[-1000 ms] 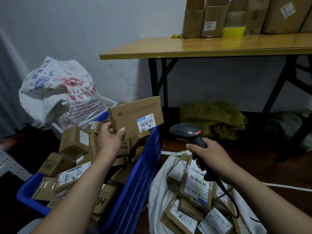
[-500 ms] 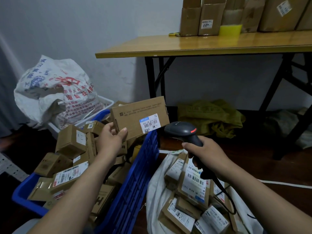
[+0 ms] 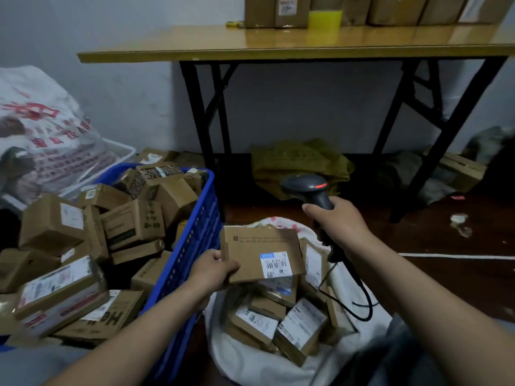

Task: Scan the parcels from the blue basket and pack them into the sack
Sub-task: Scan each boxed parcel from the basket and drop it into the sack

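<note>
Basket at left, heaped with parcels; sack open beside it. Flat box now lowered over sack mouth, no longer raised at scanner. Looks light, stiff; best pinched at an edge. Left hand pinching its left edge. Right hand wrapped round scanner grip.

Pale grey wall behind; dark wooden floor – dim light. Folding table, yellow wood top, black legs – cardboard boxes lined along it.
</note>
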